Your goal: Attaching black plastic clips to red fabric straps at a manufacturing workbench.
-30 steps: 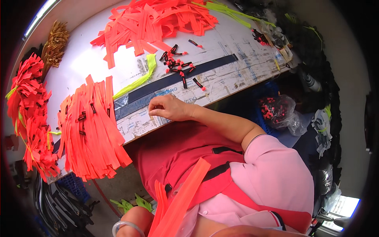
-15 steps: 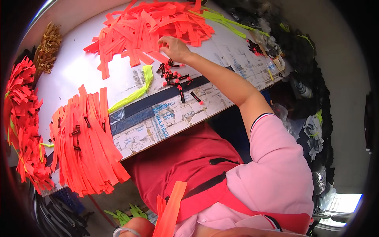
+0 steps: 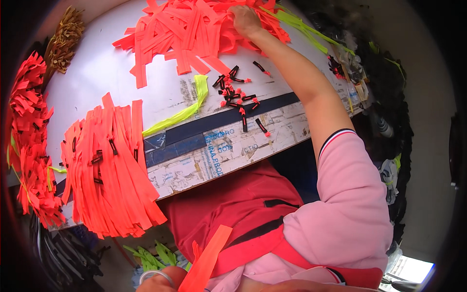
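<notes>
My right hand reaches across the table to the far side of a loose pile of orange fabric strips. Its fingers are curled together against an orange strip there. At the lower edge, my left hand shows only in part beside a pale bangle, its fingers hidden. An orange strip sticks up right next to it; I cannot see how it is held. Small black zipper-pull-like pieces with orange ends lie scattered between the pile and the table's near edge.
A neat bundle of long orange strips hangs over the near left edge, with more orange bunches beyond it. A yellow-green strip lies mid-table, others at far right. A brown bunch stands far left. Dark bags line the right.
My right hand has moved away from the pile's near edge, farther back and to the right. The whole view has shifted slightly. My left hand stays at the lower edge.
</notes>
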The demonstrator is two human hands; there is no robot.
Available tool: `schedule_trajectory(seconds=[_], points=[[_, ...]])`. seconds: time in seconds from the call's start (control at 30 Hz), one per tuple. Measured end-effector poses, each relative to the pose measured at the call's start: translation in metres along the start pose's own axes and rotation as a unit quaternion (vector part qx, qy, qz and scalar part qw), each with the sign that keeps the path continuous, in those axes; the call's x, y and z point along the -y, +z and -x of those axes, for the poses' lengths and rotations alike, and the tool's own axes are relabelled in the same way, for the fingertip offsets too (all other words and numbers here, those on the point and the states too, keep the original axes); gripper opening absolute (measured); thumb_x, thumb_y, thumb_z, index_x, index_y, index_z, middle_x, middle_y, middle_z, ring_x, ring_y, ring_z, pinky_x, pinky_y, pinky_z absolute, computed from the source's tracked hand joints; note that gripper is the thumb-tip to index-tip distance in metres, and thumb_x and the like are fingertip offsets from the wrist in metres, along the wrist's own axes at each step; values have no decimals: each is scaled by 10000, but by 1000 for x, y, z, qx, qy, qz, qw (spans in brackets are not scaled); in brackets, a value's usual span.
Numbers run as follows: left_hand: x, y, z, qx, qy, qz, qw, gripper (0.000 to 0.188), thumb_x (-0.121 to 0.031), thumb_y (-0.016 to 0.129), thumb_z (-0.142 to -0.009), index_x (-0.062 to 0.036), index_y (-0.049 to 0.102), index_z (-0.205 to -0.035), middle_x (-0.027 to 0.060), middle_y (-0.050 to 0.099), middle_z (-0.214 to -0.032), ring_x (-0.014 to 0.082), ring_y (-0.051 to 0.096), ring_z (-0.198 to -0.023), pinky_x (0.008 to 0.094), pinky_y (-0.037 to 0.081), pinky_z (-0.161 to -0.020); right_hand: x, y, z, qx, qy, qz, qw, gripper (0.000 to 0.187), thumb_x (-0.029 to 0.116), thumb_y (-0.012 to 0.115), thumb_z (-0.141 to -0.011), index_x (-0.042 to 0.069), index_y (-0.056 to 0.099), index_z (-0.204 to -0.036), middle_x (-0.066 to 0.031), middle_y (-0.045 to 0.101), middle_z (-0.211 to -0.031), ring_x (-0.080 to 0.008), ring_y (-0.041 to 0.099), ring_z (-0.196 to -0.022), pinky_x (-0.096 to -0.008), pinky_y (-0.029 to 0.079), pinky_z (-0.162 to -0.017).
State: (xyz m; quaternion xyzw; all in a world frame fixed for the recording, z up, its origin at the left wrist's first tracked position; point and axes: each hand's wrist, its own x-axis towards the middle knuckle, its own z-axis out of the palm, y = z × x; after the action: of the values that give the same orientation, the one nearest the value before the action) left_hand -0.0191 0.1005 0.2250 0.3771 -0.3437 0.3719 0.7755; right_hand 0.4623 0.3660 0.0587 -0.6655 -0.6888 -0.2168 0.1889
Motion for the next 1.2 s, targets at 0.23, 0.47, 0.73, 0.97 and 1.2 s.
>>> schedule_trajectory(seconds=[0.23,0.47,0.73,0.97,1.2], points=[[49,-90,136,-532,-155,-32,832,334,-213,584,-917,-22,524,-1183,4,426,-665,63,332,-497,216,278,-452,-36,21,-36,-65,-24,-65,995,311,171,453,-864,97,567,-1144,-170,577,-1140,-343,531,-1087,-487,426,-930],[54,-133,163,-578,-157,15,800,292,-132,513,-964,-39,508,-1241,24,457,-786,65,366,-540,193,329,-479,-57,30,-44,-6,44,-50,998,299,213,400,-917,68,584,-1104,-171,578,-1122,-351,514,-1109,-436,399,-962],[45,-128,171,-575,-167,1,801,290,-147,518,-966,-37,510,-1234,19,458,-792,61,367,-547,191,334,-482,6,18,-51,141,-167,-79,973,281,137,523,-843,89,644,-1093,-151,624,-1016,-341,568,-1012,-414,463,-874],[55,-136,167,-558,-169,23,812,285,-135,459,-989,-38,485,-1256,20,430,-791,60,366,-549,188,332,-472,-49,55,-76,8,-126,-85,988,346,176,644,-762,106,646,-1101,-163,627,-978,-330,603,-925,-416,481,-809],[54,-137,166,-557,-178,24,811,290,-155,509,-972,-50,504,-1242,13,455,-795,62,373,-554,191,333,-483,-57,-59,-79,-104,175,-611,765,206,203,488,-943,50,608,-1011,-88,654,-888,-254,638,-825,-389,512,-729]])
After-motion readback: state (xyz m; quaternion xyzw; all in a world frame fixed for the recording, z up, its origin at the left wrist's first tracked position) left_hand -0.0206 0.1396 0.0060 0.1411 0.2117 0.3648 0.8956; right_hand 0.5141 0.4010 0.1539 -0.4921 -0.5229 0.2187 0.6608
